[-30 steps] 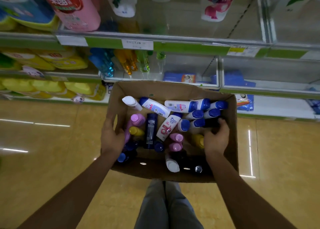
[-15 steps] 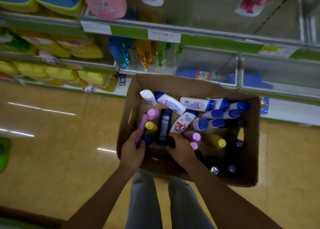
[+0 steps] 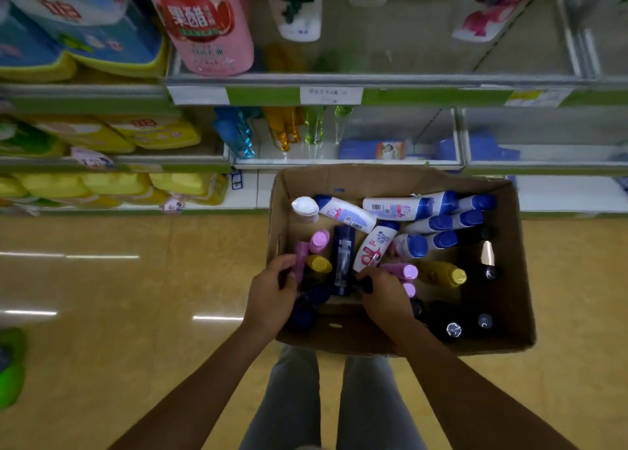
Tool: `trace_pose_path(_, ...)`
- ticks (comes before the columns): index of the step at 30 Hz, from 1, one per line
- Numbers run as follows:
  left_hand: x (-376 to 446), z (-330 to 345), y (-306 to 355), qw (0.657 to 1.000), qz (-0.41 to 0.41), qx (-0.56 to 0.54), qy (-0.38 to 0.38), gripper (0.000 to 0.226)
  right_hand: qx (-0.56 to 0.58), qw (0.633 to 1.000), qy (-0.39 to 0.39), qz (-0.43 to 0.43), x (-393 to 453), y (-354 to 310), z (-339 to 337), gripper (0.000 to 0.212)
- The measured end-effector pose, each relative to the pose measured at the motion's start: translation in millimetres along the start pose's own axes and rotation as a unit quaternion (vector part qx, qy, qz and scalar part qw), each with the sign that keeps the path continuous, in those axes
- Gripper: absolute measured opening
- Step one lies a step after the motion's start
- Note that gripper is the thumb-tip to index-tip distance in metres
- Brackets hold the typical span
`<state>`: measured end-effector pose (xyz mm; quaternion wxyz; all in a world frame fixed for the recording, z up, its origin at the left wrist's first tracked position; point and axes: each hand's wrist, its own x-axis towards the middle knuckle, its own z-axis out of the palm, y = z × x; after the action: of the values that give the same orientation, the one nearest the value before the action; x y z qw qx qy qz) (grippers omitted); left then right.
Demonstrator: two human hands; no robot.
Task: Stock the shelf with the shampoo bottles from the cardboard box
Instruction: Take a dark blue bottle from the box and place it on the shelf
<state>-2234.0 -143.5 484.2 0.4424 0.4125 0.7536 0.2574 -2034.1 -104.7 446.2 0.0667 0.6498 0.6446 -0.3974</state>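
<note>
Head view: left hand (image 3: 272, 291) fingers curled on pink bottle (image 3: 300, 262), right hand (image 3: 382, 293) gripped dark cap (image 3: 365, 284); cardboard box (image 3: 516, 279) parked below shelf (image 3: 373, 94) for reach.

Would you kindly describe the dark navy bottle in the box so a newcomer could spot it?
Look into the open cardboard box on the floor. Between the two hands, the dark navy bottle lies lengthwise. It is the only slim navy one, flanked by a pink-capped bottle and a white bottle with red print.

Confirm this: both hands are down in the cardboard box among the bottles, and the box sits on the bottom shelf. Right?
Not quite. The head view shows the cardboard box on the floor before the shelves. Both the left hand and right hand are inside it among the bottles.
</note>
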Motion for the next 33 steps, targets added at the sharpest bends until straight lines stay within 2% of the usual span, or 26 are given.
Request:
trace_pose_path(4, -0.3, -12.4, 23.6, 0.999, 0.018, -0.015, -0.029, 0.029, 0.033, 0.998, 0.045, -0.032, -22.8, -17.0, -46.2, 0.019)
trace_pose_path(11, -7.5, -30.1, 98.2, 0.991, 0.027, -0.068, -0.115, 0.025, 0.134, 0.985, 0.033, -0.099, -66.5, -78.2, -161.5, 0.049)
trace_pose_path(14, -12.2, -46.6, 138.6, 0.983, 0.042, -0.087, -0.154, 0.025, 0.187, 0.970, 0.035, -0.152, -93.3, -109.3, -214.5, 0.047)
trace_pose_path(16, -19.5, -57.7, 161.8, 0.979, 0.045, -0.107, -0.170, 0.033, 0.214, 0.960, 0.030, -0.178, -113.5, -127.6, -246.0, 0.046)
trace_pose_path(19, -32.8, -70.8, 190.3, 0.971, 0.047, -0.157, -0.175, 0.056, 0.254, 0.940, 0.031, -0.226, -143.9, -152.1, -288.6, 0.045)
trace_pose_path(22, -50.5, -83.0, 213.3, 0.956, 0.051, -0.194, -0.214, 0.068, 0.283, 0.915, 0.052, -0.283, -170.3, -171.2, -322.4, 0.048)
trace_pose_path(28, -95.0, -99.9, 257.2, 0.889, 0.104, -0.327, -0.304, 0.051, 0.378, 0.851, 0.087, -0.355, -188.0, -188.7, -353.9, 0.049)
trace_pose_path(30, -110.7, -102.9, 265.5, 0.883, 0.120, -0.345, -0.295, 0.050, 0.412, 0.828, 0.079, -0.371, -191.1, -190.8, -357.5, 0.045)
trace_pose_path(33, -129.0, -103.7, 272.8, 0.885, 0.136, -0.352, -0.274, 0.049, 0.428, 0.819, 0.061, -0.377, -195.9, -192.5, -361.4, 0.047)
